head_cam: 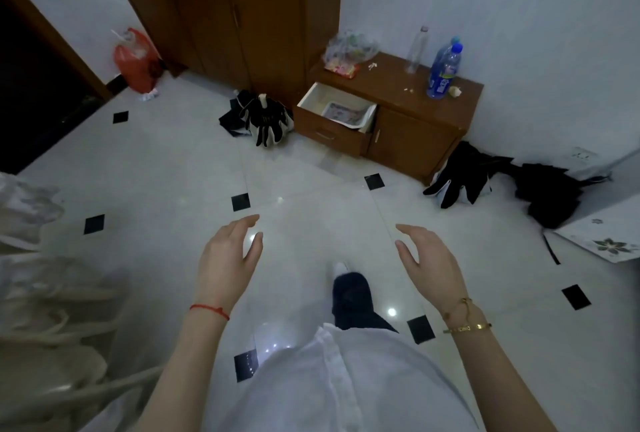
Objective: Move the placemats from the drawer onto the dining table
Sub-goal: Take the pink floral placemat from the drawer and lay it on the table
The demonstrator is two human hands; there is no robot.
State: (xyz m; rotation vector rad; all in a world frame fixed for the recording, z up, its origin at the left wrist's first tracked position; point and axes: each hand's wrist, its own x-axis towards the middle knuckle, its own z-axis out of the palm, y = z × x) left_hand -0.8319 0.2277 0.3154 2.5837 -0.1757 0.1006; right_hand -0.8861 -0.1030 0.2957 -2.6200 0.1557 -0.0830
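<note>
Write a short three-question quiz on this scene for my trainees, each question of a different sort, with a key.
1. True or false: the left hand holds a placemat.
2. Where does the printed placemat lie? A) on the cabinet top B) in the open drawer C) on the floor
3. Fill in: the blue-capped bottle stands on the ______.

Key:
1. False; both the left hand and the right hand are open and hold nothing.
2. B
3. cabinet
</note>
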